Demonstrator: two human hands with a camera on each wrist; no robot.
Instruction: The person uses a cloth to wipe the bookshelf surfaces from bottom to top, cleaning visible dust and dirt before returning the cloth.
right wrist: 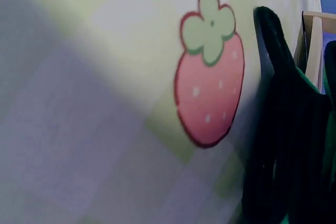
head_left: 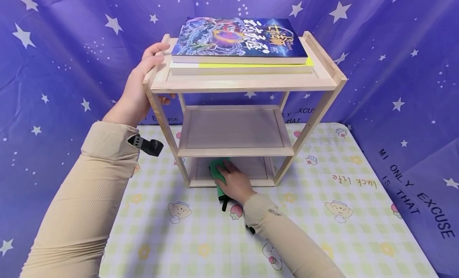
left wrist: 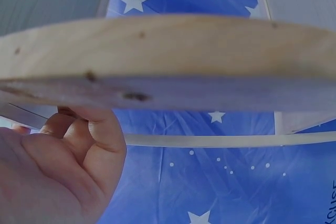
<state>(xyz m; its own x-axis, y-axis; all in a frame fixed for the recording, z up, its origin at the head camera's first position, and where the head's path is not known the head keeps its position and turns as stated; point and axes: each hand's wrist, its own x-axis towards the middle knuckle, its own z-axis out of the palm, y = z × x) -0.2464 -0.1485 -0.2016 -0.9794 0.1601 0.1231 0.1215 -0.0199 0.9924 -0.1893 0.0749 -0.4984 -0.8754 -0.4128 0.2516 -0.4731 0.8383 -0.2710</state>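
Observation:
A small wooden three-tier shelf (head_left: pixel 236 152) stands on the table. My left hand (head_left: pixel 138 82) grips the left side of its top tier, with fingers above and below the side rail. In the left wrist view, the curled fingers (left wrist: pixel 97 135) lie under the wooden rail (left wrist: pixel 210 45). At the bottom tier (head_left: pixel 258 168), my right hand (head_left: pixel 236 182) holds a folded green cloth (head_left: pixel 215 166) with a black edge and loop. The cloth's black edge (right wrist: pixel 283 145) shows in the right wrist view; the hand is out of sight there.
Two stacked books lie on the top tier, a blue illustrated one (head_left: pixel 229 36) over a yellow and white one (head_left: pixel 244 68). A checked tablecloth (head_left: pixel 305 238) with cartoon prints covers the table. Purple star-patterned curtains (head_left: pixel 405 70) hang behind and beside it.

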